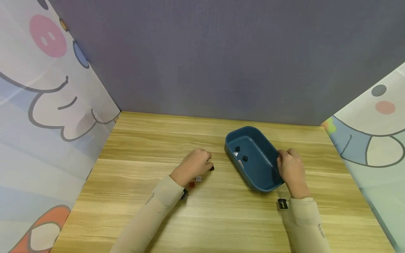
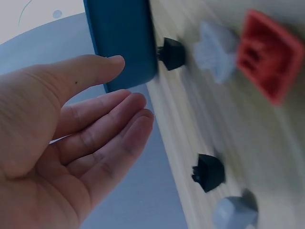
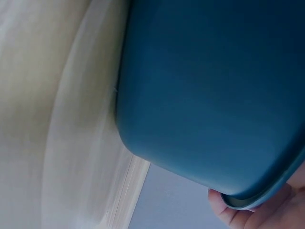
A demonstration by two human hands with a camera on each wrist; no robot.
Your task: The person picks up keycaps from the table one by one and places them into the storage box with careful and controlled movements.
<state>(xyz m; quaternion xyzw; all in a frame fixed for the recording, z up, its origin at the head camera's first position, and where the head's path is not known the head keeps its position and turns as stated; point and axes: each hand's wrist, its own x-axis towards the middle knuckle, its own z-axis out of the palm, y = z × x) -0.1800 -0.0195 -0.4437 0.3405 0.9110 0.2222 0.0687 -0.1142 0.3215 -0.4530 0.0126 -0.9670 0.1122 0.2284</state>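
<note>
My left hand point(image 1: 193, 164) hovers low over the wooden table, thumb apart from loosely bent fingers, with nothing between them. By its fingertips lies a black keycap point(image 1: 212, 168). A white keycap point(image 1: 198, 179) and a red keycap point(image 1: 192, 184) lie nearer the wrist; the left wrist view shows the red one's hollow underside. Another black keycap point(image 2: 209, 172) and a pale one point(image 2: 234, 213) appear lower in that view. With my right hand point(image 1: 291, 172) I grip the right rim of a blue bin point(image 1: 257, 165). Inside are black keycaps point(image 1: 245, 158), a white keycap point(image 1: 235, 154) and a thin pale strip point(image 1: 241, 164).
A grey panel point(image 1: 215, 63) rises behind the table point(image 1: 164, 137). Cartoon-printed sheets point(image 1: 47, 140) flank both sides. Small black objects sit beside the left wrist point(image 1: 184, 194) and the right wrist point(image 1: 282, 203).
</note>
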